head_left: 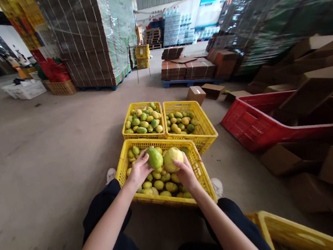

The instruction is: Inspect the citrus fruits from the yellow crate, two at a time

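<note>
Above the nearest yellow crate (162, 141), my left hand (140, 168) is closed round a green fruit (155, 158). My right hand (185, 172) grips a pale yellow fruit (171, 160) from its right side. The two fruits are held side by side with a narrow gap between them. Below them the crate holds many smaller yellow-green fruits (158, 185). Beyond it stand two more yellow crates, the left one (144, 136) heaped with green and yellow fruits, the right one (206, 131) partly filled.
At the right a red crate (243, 127) holds cardboard, with cardboard boxes (287, 158) around it. Part of another yellow crate (300, 230) shows at the lower right. Wrapped stacks (87, 38) and a blue pallet (180, 83) with flattened cardboard stand farther back.
</note>
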A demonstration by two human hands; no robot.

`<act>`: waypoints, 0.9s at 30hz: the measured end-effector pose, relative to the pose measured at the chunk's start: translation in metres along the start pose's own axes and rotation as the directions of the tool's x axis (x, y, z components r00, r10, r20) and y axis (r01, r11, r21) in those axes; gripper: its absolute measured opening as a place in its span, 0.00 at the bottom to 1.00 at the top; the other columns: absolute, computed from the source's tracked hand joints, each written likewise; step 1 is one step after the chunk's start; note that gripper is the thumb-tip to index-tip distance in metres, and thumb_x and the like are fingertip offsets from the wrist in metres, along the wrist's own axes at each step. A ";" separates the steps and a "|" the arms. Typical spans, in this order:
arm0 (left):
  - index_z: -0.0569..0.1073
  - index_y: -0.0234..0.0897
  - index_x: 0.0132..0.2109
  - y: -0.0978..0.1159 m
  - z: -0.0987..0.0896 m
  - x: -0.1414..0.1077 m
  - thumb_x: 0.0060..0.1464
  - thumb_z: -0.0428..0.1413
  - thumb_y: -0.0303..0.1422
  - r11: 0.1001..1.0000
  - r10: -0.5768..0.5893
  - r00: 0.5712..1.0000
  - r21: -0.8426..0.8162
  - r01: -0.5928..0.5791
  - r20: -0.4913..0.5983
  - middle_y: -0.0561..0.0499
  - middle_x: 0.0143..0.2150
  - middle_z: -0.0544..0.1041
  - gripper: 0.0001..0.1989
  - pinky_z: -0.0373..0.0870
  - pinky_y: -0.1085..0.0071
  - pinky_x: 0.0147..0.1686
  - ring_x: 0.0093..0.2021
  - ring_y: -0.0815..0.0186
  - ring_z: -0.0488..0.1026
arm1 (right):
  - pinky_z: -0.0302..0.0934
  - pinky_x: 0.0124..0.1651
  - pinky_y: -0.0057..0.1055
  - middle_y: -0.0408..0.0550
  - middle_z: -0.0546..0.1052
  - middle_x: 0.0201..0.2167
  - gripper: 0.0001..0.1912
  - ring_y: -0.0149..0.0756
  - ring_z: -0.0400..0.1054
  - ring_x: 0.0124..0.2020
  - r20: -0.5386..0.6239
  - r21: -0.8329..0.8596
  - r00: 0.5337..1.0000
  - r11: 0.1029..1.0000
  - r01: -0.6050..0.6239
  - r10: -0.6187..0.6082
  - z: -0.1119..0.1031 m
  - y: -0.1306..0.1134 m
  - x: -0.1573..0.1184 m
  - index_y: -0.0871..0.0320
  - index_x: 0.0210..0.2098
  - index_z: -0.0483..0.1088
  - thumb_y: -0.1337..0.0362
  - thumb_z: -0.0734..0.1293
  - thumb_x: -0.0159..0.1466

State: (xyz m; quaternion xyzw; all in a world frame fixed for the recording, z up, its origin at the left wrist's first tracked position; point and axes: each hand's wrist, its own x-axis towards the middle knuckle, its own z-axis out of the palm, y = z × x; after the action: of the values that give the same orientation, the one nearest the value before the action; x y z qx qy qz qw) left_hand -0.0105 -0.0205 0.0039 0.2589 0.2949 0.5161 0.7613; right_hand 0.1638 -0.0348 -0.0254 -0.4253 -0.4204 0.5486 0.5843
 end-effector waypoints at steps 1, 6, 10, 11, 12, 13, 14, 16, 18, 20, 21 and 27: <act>0.73 0.37 0.51 0.000 0.000 0.000 0.51 0.61 0.35 0.996 -0.054 0.999 -0.066 0.055 0.005 0.45 0.46 0.78 0.20 0.73 0.64 0.46 0.48 0.58 0.75 | 0.69 0.35 0.39 0.49 0.76 0.40 0.26 0.45 0.72 0.39 0.015 0.072 0.999 0.996 -0.050 0.049 0.001 -0.001 0.001 0.51 0.51 0.65 0.51 0.67 0.55; 0.73 0.34 0.48 0.002 0.002 0.002 0.56 0.56 0.40 0.948 -0.168 0.984 -0.284 0.142 -0.067 0.47 0.36 0.78 0.17 0.76 0.66 0.38 0.37 0.62 0.77 | 0.63 0.25 0.34 0.52 0.78 0.36 0.23 0.46 0.74 0.35 0.082 0.254 0.975 0.942 -0.220 0.205 0.006 -0.009 0.002 0.54 0.45 0.68 0.48 0.65 0.55; 0.72 0.34 0.38 0.002 0.000 0.003 0.56 0.55 0.39 0.914 -0.218 0.968 -0.374 0.158 -0.126 0.50 0.30 0.75 0.12 0.75 0.70 0.34 0.31 0.67 0.75 | 0.64 0.26 0.36 0.55 0.78 0.30 0.26 0.50 0.74 0.35 0.152 0.247 0.947 0.917 -0.314 0.284 0.008 -0.014 0.000 0.58 0.39 0.72 0.43 0.61 0.56; 0.72 0.34 0.37 0.002 0.000 0.003 0.55 0.55 0.38 0.914 -0.216 0.966 -0.377 0.150 -0.139 0.50 0.29 0.75 0.10 0.76 0.69 0.35 0.31 0.67 0.76 | 0.65 0.27 0.38 0.56 0.78 0.29 0.26 0.51 0.74 0.35 0.156 0.261 0.940 0.905 -0.337 0.305 0.008 -0.014 -0.001 0.59 0.38 0.73 0.43 0.60 0.56; 0.72 0.35 0.36 0.002 0.001 0.002 0.54 0.55 0.36 0.917 -0.214 0.965 -0.373 0.144 -0.154 0.50 0.30 0.75 0.08 0.76 0.68 0.35 0.32 0.66 0.76 | 0.66 0.29 0.40 0.56 0.77 0.28 0.26 0.51 0.74 0.34 0.149 0.286 0.934 0.890 -0.356 0.325 0.008 -0.014 -0.001 0.59 0.37 0.73 0.43 0.60 0.56; 0.71 0.35 0.35 0.002 0.001 0.001 0.53 0.55 0.35 0.920 -0.213 0.962 -0.366 0.139 -0.170 0.50 0.31 0.76 0.07 0.76 0.68 0.35 0.32 0.66 0.76 | 0.67 0.30 0.41 0.56 0.78 0.27 0.25 0.50 0.74 0.34 0.136 0.316 0.929 0.874 -0.370 0.345 0.008 -0.013 -0.002 0.59 0.37 0.73 0.44 0.60 0.56; 0.71 0.35 0.35 0.003 0.002 0.001 0.51 0.55 0.34 0.924 -0.211 0.960 -0.357 0.135 -0.183 0.50 0.31 0.76 0.07 0.76 0.68 0.34 0.31 0.67 0.76 | 0.67 0.30 0.40 0.55 0.78 0.28 0.24 0.50 0.74 0.33 0.123 0.343 0.925 0.859 -0.380 0.360 0.008 -0.012 -0.002 0.58 0.38 0.73 0.45 0.61 0.55; 0.71 0.34 0.35 0.003 0.003 0.000 0.49 0.55 0.33 0.931 -0.215 0.957 -0.338 0.141 -0.194 0.50 0.30 0.75 0.07 0.74 0.72 0.30 0.28 0.68 0.74 | 0.67 0.30 0.39 0.53 0.78 0.29 0.22 0.48 0.74 0.33 0.107 0.375 0.920 0.841 -0.389 0.378 0.007 -0.009 -0.001 0.56 0.38 0.72 0.46 0.62 0.54; 0.71 0.35 0.33 0.004 0.004 0.001 0.49 0.56 0.34 0.931 -0.228 0.957 -0.327 0.161 -0.178 0.52 0.28 0.74 0.06 0.71 0.74 0.26 0.26 0.70 0.72 | 0.67 0.29 0.38 0.53 0.78 0.29 0.22 0.48 0.74 0.34 0.108 0.385 0.917 0.834 -0.395 0.385 0.007 -0.006 0.000 0.56 0.37 0.71 0.46 0.62 0.54; 0.70 0.35 0.31 0.003 0.003 0.002 0.49 0.56 0.35 0.933 -0.241 0.959 -0.308 0.186 -0.149 0.53 0.26 0.72 0.07 0.69 0.75 0.24 0.24 0.71 0.71 | 0.67 0.29 0.38 0.53 0.78 0.29 0.22 0.48 0.74 0.35 0.115 0.390 0.911 0.825 -0.409 0.396 0.008 -0.004 0.001 0.56 0.36 0.70 0.45 0.61 0.55; 0.69 0.35 0.30 0.002 0.003 0.003 0.50 0.56 0.36 0.937 -0.241 0.961 -0.291 0.195 -0.134 0.53 0.25 0.71 0.08 0.69 0.75 0.23 0.24 0.71 0.71 | 0.67 0.29 0.38 0.54 0.78 0.29 0.22 0.48 0.74 0.35 0.122 0.391 0.906 0.820 -0.418 0.404 0.008 -0.003 0.001 0.56 0.35 0.70 0.44 0.61 0.55; 0.69 0.34 0.27 -0.003 0.003 0.004 0.48 0.56 0.36 0.967 -0.211 0.975 -0.157 0.199 -0.063 0.52 0.23 0.70 0.09 0.66 0.73 0.20 0.22 0.68 0.70 | 0.62 0.23 0.34 0.51 0.75 0.26 0.18 0.42 0.70 0.26 0.138 0.396 0.901 0.811 -0.430 0.410 0.013 -0.001 0.001 0.55 0.32 0.69 0.47 0.62 0.55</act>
State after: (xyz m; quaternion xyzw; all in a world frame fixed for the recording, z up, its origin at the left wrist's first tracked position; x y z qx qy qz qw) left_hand -0.0051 -0.0178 0.0035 0.1483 0.3104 0.4650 0.8157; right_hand 0.1521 -0.0337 -0.0210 -0.3601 -0.2024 0.7505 0.5159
